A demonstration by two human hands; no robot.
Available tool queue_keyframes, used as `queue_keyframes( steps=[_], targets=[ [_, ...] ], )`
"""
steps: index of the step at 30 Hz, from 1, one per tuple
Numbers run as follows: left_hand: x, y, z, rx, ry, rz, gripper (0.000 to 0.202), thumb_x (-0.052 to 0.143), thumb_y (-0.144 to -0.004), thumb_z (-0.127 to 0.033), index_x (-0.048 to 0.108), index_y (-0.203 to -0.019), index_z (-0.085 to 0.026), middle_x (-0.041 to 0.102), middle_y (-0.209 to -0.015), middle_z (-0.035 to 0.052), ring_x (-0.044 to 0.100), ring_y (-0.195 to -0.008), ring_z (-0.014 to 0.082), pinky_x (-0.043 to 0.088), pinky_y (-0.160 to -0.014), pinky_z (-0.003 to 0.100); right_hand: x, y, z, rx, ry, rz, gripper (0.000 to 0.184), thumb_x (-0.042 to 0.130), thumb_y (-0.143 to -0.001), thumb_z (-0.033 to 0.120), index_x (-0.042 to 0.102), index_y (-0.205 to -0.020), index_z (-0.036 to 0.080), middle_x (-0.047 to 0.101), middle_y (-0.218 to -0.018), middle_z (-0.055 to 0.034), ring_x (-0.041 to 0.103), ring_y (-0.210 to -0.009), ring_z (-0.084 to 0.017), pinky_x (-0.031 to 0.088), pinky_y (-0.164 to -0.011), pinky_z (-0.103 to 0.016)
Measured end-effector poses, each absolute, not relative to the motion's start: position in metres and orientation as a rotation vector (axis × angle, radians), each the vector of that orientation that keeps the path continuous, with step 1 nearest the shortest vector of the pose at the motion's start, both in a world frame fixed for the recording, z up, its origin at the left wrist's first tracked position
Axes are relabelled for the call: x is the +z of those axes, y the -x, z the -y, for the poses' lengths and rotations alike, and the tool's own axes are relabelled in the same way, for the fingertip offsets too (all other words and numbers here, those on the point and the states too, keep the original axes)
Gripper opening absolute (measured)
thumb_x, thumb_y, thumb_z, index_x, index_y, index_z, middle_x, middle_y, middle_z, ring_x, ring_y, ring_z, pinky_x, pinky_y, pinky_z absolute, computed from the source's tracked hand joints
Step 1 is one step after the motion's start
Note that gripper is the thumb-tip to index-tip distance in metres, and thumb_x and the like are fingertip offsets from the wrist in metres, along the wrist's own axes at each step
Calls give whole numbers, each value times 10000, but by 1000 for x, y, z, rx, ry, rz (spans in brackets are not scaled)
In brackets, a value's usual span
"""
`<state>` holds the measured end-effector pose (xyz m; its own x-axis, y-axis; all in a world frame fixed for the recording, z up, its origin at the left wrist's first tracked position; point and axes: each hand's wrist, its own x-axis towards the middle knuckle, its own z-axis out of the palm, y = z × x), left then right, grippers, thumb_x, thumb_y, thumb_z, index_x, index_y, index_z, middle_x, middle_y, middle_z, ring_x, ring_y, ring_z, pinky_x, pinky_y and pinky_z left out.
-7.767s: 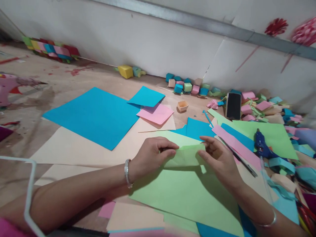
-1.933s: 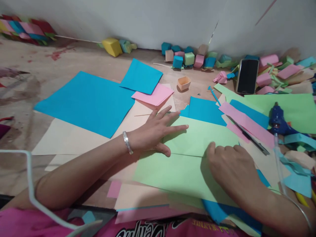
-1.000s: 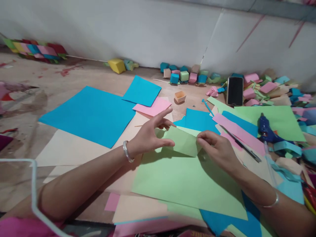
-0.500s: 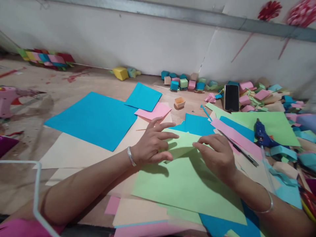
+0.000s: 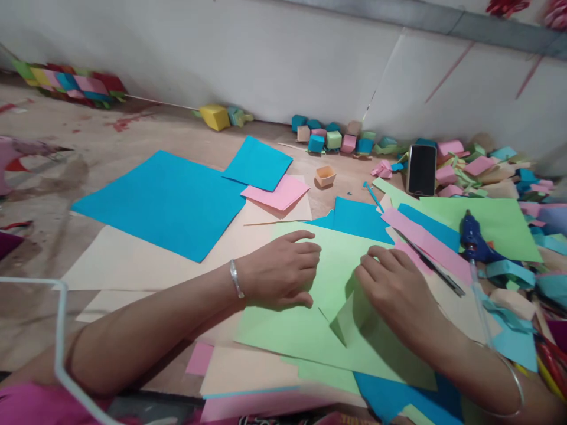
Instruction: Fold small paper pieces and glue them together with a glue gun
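Note:
A large light-green sheet of paper (image 5: 274,330) lies in front of me. My left hand (image 5: 286,268) rests palm down on its left part, fingers stretched forward and thumb apart. Over the right part, my right hand (image 5: 394,289) is closed with fingers curled on a smaller green paper piece (image 5: 354,316). That piece is bent, with one edge raised off the sheet; its upper end is hidden by the fingers. A black-and-silver cutter (image 5: 432,268) lies right of my right hand on pink and cream paper strips.
Blue sheets (image 5: 168,203) and a pink folded paper (image 5: 279,192) lie to the left. Rightward are a blue glue gun (image 5: 472,236), a phone (image 5: 422,170) and heaped paper pieces (image 5: 482,165). Small paper boxes (image 5: 332,140) line the wall. A pink glue gun (image 5: 22,156) stands far left.
The smaller green piece has moved toward me and right with my right hand, and is now bent up. My left hand has flattened onto the sheet. The camera view has shifted slightly.

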<state>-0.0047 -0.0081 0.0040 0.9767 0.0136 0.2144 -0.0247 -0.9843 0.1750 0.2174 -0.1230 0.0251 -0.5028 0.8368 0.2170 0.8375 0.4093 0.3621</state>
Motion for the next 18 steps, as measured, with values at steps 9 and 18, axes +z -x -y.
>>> queue_keyframes(
  steps=[9,18],
  targets=[
    [2,3,22,955,-2778,-329,417,460,-944,-443,555,-1258,-187,533,-1329,160,448,-1290,302,442,-1020,494,38,-222,134,-643,1257,2208,138,550,-841,65,619,-914,160,689,-911,-138,603,-890,-247,471,-715,-353],
    [19,16,38,1292,-2954,432,232,498,-838,-180,695,-914,-277,715,-1088,-5,546,-1223,177,499,-1039,329,10,-222,116,-827,1689,2343,254,514,-793,1,528,-628,194,573,-698,-72,424,-669,-195,298,-616,-334]
  ],
)
